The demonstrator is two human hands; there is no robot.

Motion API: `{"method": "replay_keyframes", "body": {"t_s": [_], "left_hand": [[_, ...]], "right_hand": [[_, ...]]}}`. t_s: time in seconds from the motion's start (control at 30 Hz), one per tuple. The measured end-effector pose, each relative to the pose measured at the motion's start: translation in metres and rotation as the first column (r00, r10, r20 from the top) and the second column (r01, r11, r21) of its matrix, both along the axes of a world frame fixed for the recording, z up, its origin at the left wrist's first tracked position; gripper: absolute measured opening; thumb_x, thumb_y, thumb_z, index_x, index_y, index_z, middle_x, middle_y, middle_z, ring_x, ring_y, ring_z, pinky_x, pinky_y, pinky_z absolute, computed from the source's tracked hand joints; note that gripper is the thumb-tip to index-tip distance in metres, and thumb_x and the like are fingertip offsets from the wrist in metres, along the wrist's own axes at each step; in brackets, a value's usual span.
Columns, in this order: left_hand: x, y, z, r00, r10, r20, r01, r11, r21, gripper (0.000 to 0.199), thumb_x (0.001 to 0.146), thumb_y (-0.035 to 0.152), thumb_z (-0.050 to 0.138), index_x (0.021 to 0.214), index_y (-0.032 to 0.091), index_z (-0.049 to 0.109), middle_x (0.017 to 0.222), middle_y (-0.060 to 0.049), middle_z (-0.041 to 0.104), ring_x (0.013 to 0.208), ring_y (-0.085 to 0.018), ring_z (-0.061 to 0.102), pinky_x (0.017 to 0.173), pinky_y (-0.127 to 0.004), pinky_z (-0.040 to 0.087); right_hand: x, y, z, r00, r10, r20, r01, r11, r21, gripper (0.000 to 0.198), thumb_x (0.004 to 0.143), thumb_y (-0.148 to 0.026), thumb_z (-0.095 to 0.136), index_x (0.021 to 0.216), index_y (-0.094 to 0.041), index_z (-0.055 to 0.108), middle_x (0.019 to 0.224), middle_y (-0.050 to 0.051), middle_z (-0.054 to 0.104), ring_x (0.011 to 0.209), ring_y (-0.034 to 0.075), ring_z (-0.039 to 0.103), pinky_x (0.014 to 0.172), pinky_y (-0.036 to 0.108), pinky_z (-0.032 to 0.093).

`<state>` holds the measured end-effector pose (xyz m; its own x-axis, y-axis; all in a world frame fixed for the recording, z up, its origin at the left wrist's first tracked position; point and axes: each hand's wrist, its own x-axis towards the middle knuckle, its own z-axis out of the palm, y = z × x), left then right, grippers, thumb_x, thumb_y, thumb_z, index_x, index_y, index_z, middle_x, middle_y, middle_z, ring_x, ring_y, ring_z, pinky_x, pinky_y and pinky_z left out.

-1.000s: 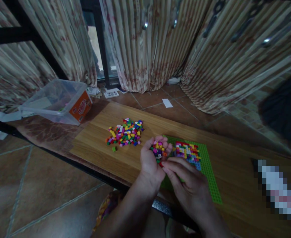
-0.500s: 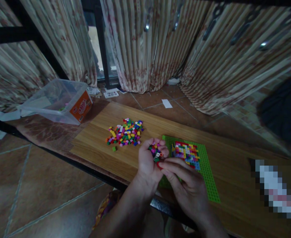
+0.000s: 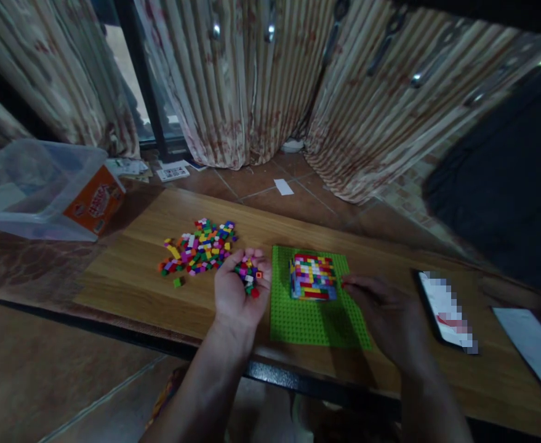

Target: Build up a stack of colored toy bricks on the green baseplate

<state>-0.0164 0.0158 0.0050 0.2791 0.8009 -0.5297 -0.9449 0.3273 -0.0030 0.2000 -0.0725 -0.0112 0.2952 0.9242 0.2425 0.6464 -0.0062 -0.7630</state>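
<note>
My left hand is turned palm up and cupped around a handful of small building bricks in mixed colours. A red piece lies near the base of that palm. At the right side of the green baseplate, my right hand pinches a small red brick between thumb and fingertip. On the baseplate sits a multicoloured block of joined bricks, just left of those fingertips. A loose pile of bricks lies on the table to the left of my left hand.
A clear plastic box with an orange label stands at the left end. To the right lie a phone and a white sheet. One green brick sits apart from the pile. Curtains hang behind the wooden table.
My right hand has moved from my left palm to the baseplate's right side, carrying the red brick. The view has turned right, so the box and pile appear further left.
</note>
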Motion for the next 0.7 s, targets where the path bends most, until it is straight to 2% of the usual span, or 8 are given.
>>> {"method": "replay_keyframes", "body": {"t_s": [0.23,0.37,0.7], "left_hand": [[0.005,0.0,-0.002,1.0,-0.021,-0.023,0.022,1.0,0.017,0.026,0.088,0.011,0.039,0.068,0.01,0.055,0.065,-0.003,0.054,0.061,-0.008,0.057,0.051,-0.014,0.048],[0.006,0.0,-0.002,0.999,-0.026,-0.035,0.027,1.0,0.014,0.026,0.088,0.01,0.04,0.067,0.01,0.055,0.065,-0.003,0.054,0.061,-0.008,0.057,0.05,-0.013,0.047],[0.006,0.0,-0.003,0.998,-0.026,-0.05,0.027,0.999,0.026,0.028,0.088,0.01,0.04,0.064,0.01,0.055,0.065,-0.004,0.054,0.059,-0.007,0.055,0.051,-0.014,0.047]], "right_hand": [[-0.005,0.004,-0.006,0.998,-0.058,0.032,0.062,0.989,-0.132,0.023,0.081,-0.036,0.062,0.096,-0.021,0.072,0.092,0.006,0.075,0.083,0.022,0.07,0.076,0.035,0.054],[-0.004,0.006,-0.01,0.996,-0.087,0.017,0.089,0.985,-0.146,0.026,0.08,-0.035,0.062,0.099,-0.021,0.071,0.093,0.007,0.075,0.083,0.022,0.07,0.077,0.036,0.054],[-0.004,0.008,-0.014,0.98,-0.146,-0.136,0.125,0.981,-0.149,0.034,0.074,-0.036,0.068,0.104,-0.02,0.067,0.09,0.006,0.075,0.083,0.023,0.071,0.081,0.04,0.055]]}}
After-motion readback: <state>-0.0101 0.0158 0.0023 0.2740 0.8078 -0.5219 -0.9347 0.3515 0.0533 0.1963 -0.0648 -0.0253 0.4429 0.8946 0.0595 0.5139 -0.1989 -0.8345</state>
